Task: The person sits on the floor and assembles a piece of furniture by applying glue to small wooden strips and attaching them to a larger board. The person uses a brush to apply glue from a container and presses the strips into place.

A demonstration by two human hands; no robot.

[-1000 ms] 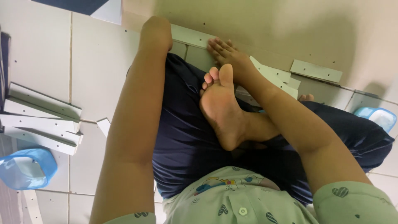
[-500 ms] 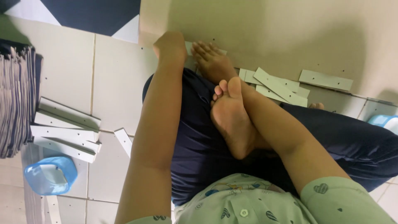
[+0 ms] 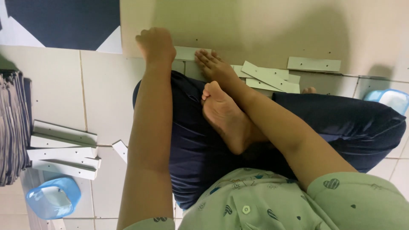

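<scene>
Two hands placed at board (image 3: 255,30) edge: left hand (image 3: 156,44) clenched on edge, right hand (image 3: 215,66) flat, released, beside strip (image 3: 189,53).

- A pale tiled floor (image 3: 59,91) carries the scene.
- White drilled strips (image 3: 64,155) lie stacked at left, more strips (image 3: 272,76) ahead.
- Blue plastic tub (image 3: 53,198) sits nearby.
- A large beige board (image 3: 277,30) rests beyond.

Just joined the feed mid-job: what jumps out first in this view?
Both arms reach forward over crossed legs in dark blue trousers, a bare foot sole-up between them. The left hand presses on a large beige board on the tiled floor; the right hand rests on a white strip at its edge. More white strips are stacked at left, above a blue plastic tub.
</scene>
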